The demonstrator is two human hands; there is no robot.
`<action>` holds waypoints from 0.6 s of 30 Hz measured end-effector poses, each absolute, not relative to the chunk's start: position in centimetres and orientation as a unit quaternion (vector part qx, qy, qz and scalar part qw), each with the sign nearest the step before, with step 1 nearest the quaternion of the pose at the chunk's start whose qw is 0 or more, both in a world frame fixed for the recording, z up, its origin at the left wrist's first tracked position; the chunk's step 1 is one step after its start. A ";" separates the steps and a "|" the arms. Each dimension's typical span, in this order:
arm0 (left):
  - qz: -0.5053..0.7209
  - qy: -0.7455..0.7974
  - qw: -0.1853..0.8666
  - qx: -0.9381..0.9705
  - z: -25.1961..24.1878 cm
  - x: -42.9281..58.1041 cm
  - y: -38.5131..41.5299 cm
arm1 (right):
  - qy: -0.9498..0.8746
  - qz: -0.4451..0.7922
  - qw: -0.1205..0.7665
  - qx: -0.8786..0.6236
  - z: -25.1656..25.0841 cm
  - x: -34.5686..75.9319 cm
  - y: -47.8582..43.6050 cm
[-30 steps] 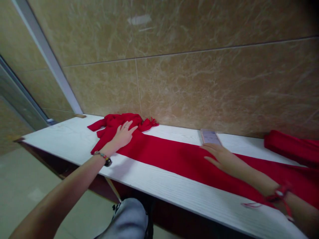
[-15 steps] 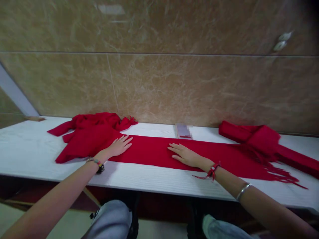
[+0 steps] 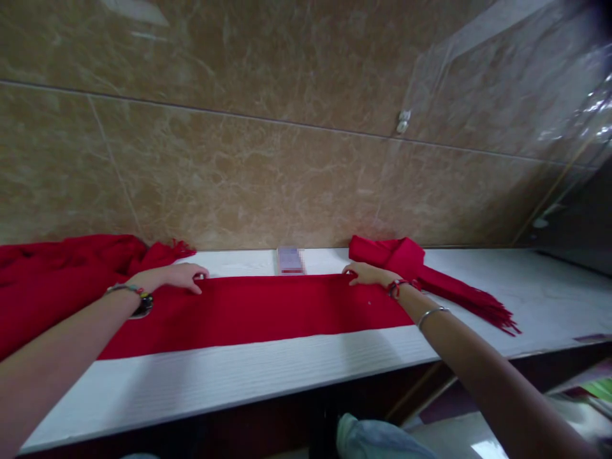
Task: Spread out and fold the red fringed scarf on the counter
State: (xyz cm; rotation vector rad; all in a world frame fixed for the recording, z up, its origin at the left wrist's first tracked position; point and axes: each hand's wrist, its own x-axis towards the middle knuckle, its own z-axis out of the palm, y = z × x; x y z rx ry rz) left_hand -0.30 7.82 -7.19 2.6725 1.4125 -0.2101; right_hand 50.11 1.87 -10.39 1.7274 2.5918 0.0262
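A long red scarf (image 3: 268, 309) lies flat and stretched sideways along the white table. At its far edge, left of centre, my left hand (image 3: 179, 277) has its fingers curled over the edge and its thumb on the cloth. Farther right, my right hand (image 3: 368, 274) grips the same far edge between bent fingers and thumb. The scarf's right end is partly hidden by my right forearm. To the left, its cloth runs into a bunched red heap of fabric (image 3: 95, 255), partly covered by my left arm.
Another red scarf (image 3: 459, 296), folded over itself with a fringed end, lies at the back right. A small greyish flat packet (image 3: 289, 260), partly pixelated, rests by the brown marble wall (image 3: 268, 178). The white table's front edge (image 3: 229, 411) runs above my knees.
My view has swung right. Both hands, which lay flat with fingers spread on the scarf, are now at its far edge with fingers bent.
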 end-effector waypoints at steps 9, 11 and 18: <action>-0.055 0.470 0.044 0.880 -5.0 -1.9 6.5 | 0.835 0.007 0.010 0.550 -8.9 51.1 1.6; -0.029 0.464 0.013 0.886 -4.4 -2.5 5.9 | 0.837 0.032 -0.030 0.545 -8.3 51.4 0.1; 0.026 0.490 -0.073 0.868 -5.0 -4.4 0.0 | 0.848 0.158 -0.150 0.483 -9.8 52.5 -8.0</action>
